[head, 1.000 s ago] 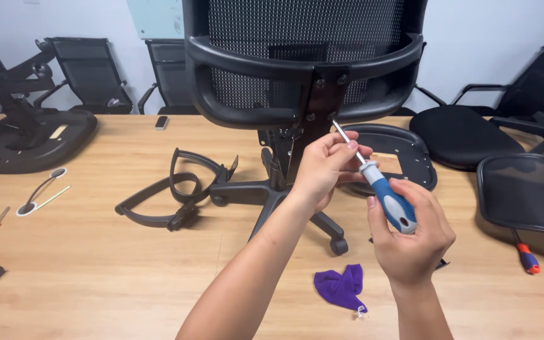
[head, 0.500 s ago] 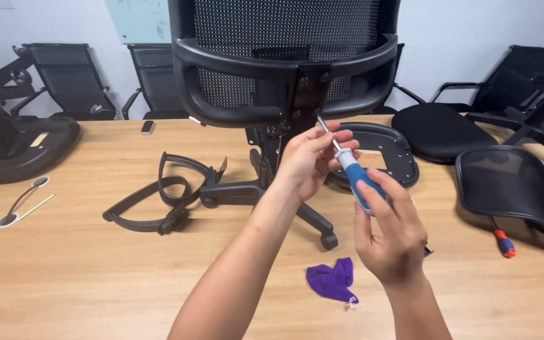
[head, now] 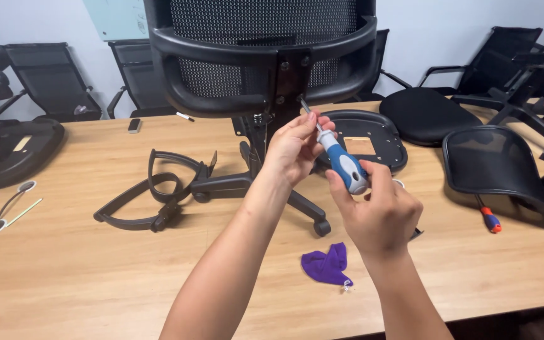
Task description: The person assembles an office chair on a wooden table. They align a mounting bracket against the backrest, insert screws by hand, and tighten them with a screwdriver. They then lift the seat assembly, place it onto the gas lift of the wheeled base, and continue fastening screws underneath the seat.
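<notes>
Screwdriver (head: pixel 342 165) sat gripped in the right hand (head: pixel 379 211), tip at the chair back (head: pixel 266 56). Left hand (head: pixel 294 148) pinched its shaft.

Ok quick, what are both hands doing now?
Left hand: closed, pinching the metal shaft of the blue-and-white-handled screwdriver.
Right hand: closed on its handle.

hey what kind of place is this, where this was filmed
Probably a workshop or office room used for assembling office chairs. Loose chair parts cover the wooden table: armrests, a mesh seat. Finished black chairs line the wall, and the hands work a blue-handled screwdriver.
</notes>
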